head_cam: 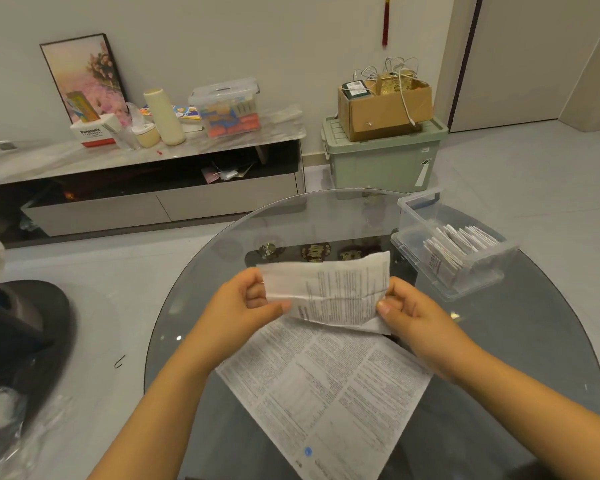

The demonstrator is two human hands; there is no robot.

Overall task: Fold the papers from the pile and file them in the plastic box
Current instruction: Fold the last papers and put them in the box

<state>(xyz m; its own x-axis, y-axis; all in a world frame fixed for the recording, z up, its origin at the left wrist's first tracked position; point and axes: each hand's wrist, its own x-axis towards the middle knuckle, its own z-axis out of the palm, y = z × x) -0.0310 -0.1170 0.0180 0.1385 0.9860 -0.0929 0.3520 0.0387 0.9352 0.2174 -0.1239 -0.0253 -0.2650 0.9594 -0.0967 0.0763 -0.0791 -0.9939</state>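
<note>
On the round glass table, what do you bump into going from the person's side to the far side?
Flat printed papers → folded paper pinched by the left hand and right hand → clear plastic box of folded papers, toward the far right of the table.

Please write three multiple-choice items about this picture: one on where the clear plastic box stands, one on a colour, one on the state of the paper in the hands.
1. Where is the clear plastic box?
A. on the glass table's far right
B. on the floor
C. on the cabinet

2. What colour is the lidded storage bin under the cardboard box?
A. red
B. pale green
C. black

3. The paper in the hands is:
A. flat on the table
B. crumpled into a ball
C. partly folded, held up

Key: 1 A, it stands on the glass; 2 B, its walls show green; 3 C, the left hand and right hand pinch its ends.
</note>
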